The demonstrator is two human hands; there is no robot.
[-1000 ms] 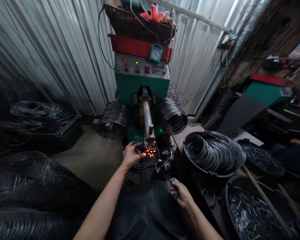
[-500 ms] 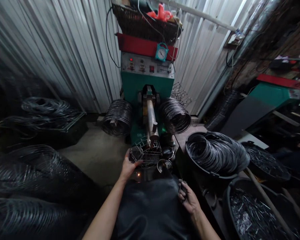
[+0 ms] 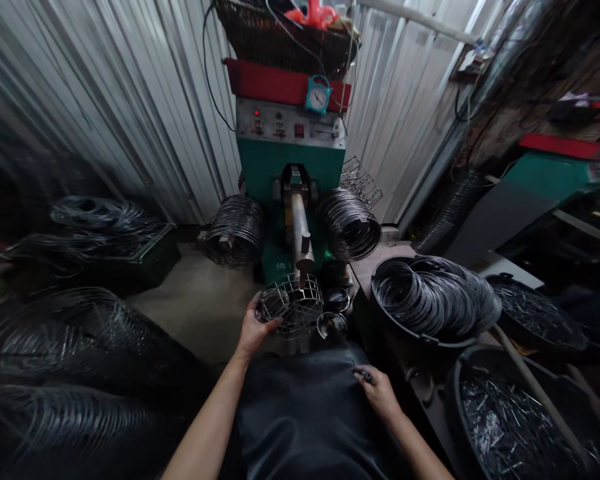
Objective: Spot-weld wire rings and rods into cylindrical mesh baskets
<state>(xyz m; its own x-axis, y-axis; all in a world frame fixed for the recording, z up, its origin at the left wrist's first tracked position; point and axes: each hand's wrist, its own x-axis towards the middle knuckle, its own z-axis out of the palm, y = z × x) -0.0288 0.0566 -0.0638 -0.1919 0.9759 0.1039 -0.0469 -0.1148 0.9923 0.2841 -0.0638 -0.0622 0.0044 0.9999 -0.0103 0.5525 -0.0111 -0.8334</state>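
My left hand is closed on the left side of a round wire cage of thin metal rods. That cage sits at the welding machine's lower electrode tip, under the thick metal arm. My right hand is held over the right side of the black apron, its fingers pinched around small dark metal pieces. A thin rod end sticks up from them; their exact kind is too small to tell. Two small round dishes, a nearer one and a farther one, stand right of the cage.
Wire ring coils hang left and right of the green machine. At right, a tub holds more rings, and another tub holds short metal rods under a wooden stick. Blurred wire stacks lie at left.
My right hand has turned and its fingers have come together around the small pieces, with a thin end now showing. The wire cage is tipped slightly differently in my left hand. The view has shifted slightly.
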